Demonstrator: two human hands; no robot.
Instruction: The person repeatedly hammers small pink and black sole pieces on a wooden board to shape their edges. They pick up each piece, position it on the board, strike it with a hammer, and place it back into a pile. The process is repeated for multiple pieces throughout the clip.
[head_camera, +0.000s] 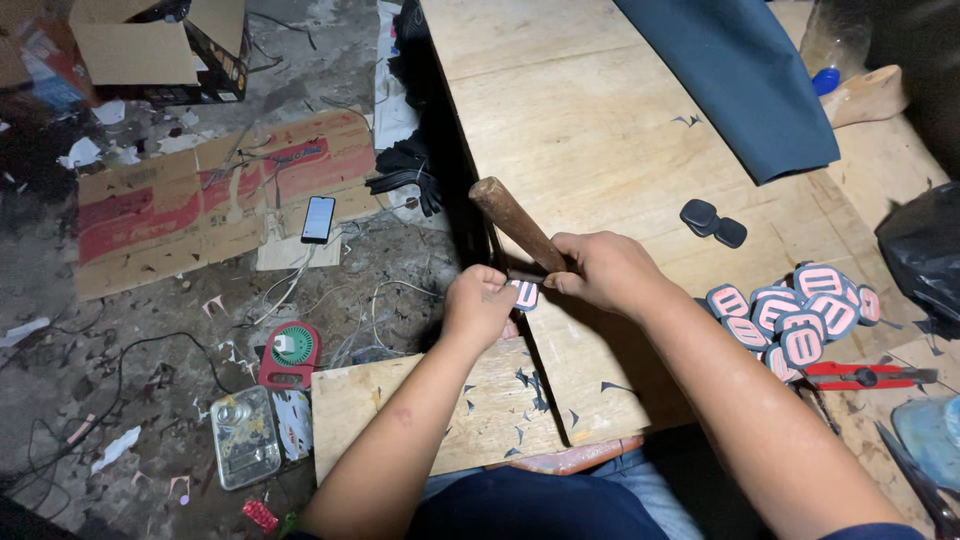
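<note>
My right hand grips a tool with a brown wooden handle that angles up and to the left. My left hand pinches a small rounded patch with pink stripes, held right beside the tool's metal end at the edge of the wooden table. Both hands meet over the gap between the table and a lower plywood board.
A pile of similar striped patches lies on the table to the right, with red-handled scissors below it and two dark pads above. Dark blue cloth covers the far table. On the floor: phone, cardboard, cables, metal tin.
</note>
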